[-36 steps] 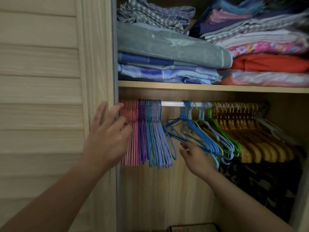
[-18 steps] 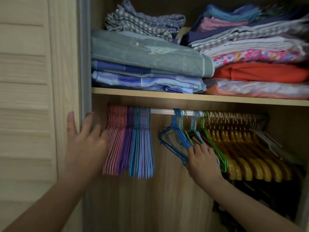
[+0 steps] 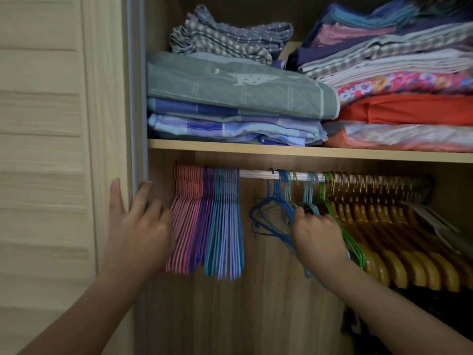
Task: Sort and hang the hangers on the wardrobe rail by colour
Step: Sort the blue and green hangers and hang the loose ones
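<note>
A metal rail (image 3: 256, 173) runs under the shelf. At its left end hang tight bunches of pink hangers (image 3: 183, 213), purple hangers (image 3: 204, 216) and blue-and-lilac hangers (image 3: 226, 226). Further right hang loose blue hangers (image 3: 268, 213), a green hanger (image 3: 353, 242) and a row of wooden hangers (image 3: 399, 254). My left hand (image 3: 138, 226) lies flat, fingers straight, against the wardrobe's door edge beside the pink bunch. My right hand (image 3: 317, 234) grips the loose blue hangers among the blue and green ones.
The louvred wardrobe door (image 3: 51, 149) stands at the left. A shelf (image 3: 307, 151) above the rail carries stacks of folded linen (image 3: 238, 93). Dark clothing (image 3: 422, 316) hangs below the wooden hangers at the right.
My right hand rose into the loose blue hangers and closed on them. My left hand shifted left off the pink bunch onto the door edge. The view moved closer.
</note>
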Tool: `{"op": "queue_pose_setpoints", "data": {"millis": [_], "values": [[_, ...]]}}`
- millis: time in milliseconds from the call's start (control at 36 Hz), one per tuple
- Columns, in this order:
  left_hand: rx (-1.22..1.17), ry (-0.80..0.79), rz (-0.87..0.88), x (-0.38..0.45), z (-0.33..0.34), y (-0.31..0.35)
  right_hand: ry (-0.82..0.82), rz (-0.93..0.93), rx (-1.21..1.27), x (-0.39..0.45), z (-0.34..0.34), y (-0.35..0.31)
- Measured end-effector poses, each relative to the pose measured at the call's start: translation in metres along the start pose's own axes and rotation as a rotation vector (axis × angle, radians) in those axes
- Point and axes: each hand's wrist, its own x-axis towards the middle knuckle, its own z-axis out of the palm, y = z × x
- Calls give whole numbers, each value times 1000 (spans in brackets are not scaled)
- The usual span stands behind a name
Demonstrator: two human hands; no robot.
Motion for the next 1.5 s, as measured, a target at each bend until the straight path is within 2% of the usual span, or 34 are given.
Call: {"op": "queue_pose_setpoints", "data": {"millis": [111,194,361,500,583,611,639,694,722,806,861,917,972,1056,1167,1250,1333,1500], "values": [[-21,6,0,2,0,-1,-97,-32,-60,39,-17,-15],[-38,-4,-4,2,0,-3,-187,17,-20,61,-20,-28],[-71,35,37,-17,9,-3,-242,46,-19,27,-8,-52],[-398,-6,-92,-82,15,28,-191,77,71,-46,2,-54],[-715,-23,-76,-149,24,57,-259,144,161,-106,7,-60],[-817,-69,-79,-162,30,67,-279,171,185,-110,8,-62],[-909,-215,-95,-204,33,87,-387,235,206,-150,15,-69],[-1090,-425,-280,-236,36,108,-386,313,294,-173,24,-73],[-1175,-577,-404,-252,37,118,-438,337,309,-187,25,-78],[-1169,-1113,-576,-321,47,148,-610,374,380,-246,33,-87],[-1161,-1296,-597,-362,56,154,-676,390,497,-271,32,-83],[-1149,-1344,-592,-401,73,154,-710,412,653,-278,27,-73],[-1186,-1386,-633,-422,95,151,-694,520,833,-274,26,-59],[-1232,-1448,-737,-419,94,136,-672,607,1002,-269,23,-46],[-1422,-1597,-854,-390,68,120,-641,726,996,-272,35,-40],[-1535,-1679,-917,-376,54,117,-611,876,840,-285,56,-37],[-1550,-1697,-979,-372,54,117,-721,876,668,-297,67,-40],[-1572,-1637,-1065,-351,43,127,-1058,908,1007,-304,69,-65]]}}
